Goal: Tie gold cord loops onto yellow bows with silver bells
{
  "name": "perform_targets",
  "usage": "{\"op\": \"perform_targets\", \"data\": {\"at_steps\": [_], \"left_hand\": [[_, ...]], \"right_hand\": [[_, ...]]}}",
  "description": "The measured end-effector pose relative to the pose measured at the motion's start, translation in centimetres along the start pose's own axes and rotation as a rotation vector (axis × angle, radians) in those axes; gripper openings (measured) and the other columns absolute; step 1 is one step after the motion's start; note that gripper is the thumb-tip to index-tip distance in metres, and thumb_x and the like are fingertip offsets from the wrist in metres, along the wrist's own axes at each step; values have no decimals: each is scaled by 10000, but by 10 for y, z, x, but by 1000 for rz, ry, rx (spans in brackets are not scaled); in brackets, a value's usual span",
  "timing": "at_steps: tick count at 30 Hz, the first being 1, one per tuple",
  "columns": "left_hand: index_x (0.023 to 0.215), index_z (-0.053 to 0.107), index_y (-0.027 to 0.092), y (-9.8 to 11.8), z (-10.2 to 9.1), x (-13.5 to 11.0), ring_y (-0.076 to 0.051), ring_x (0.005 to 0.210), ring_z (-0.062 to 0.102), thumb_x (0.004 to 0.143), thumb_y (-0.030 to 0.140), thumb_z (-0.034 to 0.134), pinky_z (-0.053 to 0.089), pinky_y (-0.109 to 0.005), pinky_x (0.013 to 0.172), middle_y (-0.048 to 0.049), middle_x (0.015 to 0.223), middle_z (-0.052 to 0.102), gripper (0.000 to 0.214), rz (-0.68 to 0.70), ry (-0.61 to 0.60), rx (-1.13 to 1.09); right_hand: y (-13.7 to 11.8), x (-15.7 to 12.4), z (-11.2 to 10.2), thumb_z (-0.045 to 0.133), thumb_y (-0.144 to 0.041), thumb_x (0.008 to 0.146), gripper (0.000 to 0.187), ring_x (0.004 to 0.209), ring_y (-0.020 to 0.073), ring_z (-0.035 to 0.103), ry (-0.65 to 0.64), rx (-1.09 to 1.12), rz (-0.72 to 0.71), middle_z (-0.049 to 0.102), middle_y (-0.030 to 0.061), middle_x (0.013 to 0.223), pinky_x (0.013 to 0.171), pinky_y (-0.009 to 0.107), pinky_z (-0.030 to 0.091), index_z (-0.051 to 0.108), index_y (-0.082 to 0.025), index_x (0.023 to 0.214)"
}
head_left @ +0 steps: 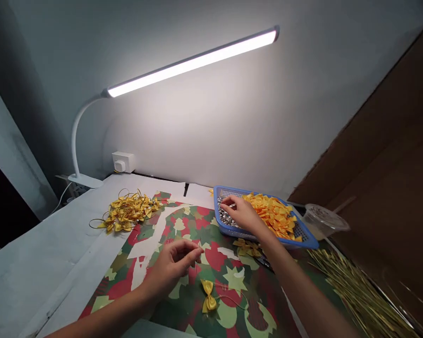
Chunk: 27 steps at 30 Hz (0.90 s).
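Note:
My left hand [179, 258] is closed in a pinch over the patterned sheet, with a thin cord [199, 243] showing faintly at its fingertips. Below it lies a shiny yellow ribbon bow [208, 296], a thin looped cord trailing to its right. Over the left part of a blue plastic basket [229, 230] hovers my right hand [241, 213], its thumb and forefinger slightly apart and nothing visible between them. Under those fingers sit small silver bells [225, 218]. Loose yellow-orange bows [271, 213] are heaped in the basket's right part.
A pile of yellow bows with cords [129, 211] lies at the left. Behind the basket's right end is a clear plastic tub [324, 219]. Gold-green cords [356, 281] lie at the right. A lit lamp [197, 61] hangs above, and a cardboard panel [384, 155] stands right.

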State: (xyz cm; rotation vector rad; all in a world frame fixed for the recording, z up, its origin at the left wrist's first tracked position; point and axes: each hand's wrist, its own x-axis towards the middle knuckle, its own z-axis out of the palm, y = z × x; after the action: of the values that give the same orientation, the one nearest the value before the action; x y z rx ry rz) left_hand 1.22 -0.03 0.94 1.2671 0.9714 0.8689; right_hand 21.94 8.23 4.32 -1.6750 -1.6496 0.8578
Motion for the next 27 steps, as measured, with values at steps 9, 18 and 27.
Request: {"op": "perform_targets", "data": {"at_steps": [9, 18, 27], "left_hand": [[770, 597, 147, -8, 3, -1, -91, 546, 476, 728, 572, 642, 383, -209, 500, 34, 646, 520, 429, 1, -37, 15], [788, 600, 149, -10, 3, -2, -101, 578, 505, 755, 535, 632, 406, -230, 546, 20, 680, 551, 389, -20, -54, 10], [804, 603, 156, -10, 3, -3, -92, 536, 501, 803, 483, 597, 396, -219, 519, 35, 655, 548, 327, -16, -4, 39]], "right_hand": [[36, 29, 1, 566, -290, 909, 240, 930, 189, 622, -189, -245, 255, 614, 67, 1111, 787, 375, 537, 592, -150, 1102], [18, 15, -4, 670, -336, 796, 170, 795, 145, 623, -52, 89, 69, 669, 19, 833, 701, 263, 504, 635, -170, 799], [-16, -27, 0, 799, -356, 615, 227, 706, 101, 649, -465, 453, -7, 699, -9, 764, 675, 224, 504, 721, -208, 769]]}}
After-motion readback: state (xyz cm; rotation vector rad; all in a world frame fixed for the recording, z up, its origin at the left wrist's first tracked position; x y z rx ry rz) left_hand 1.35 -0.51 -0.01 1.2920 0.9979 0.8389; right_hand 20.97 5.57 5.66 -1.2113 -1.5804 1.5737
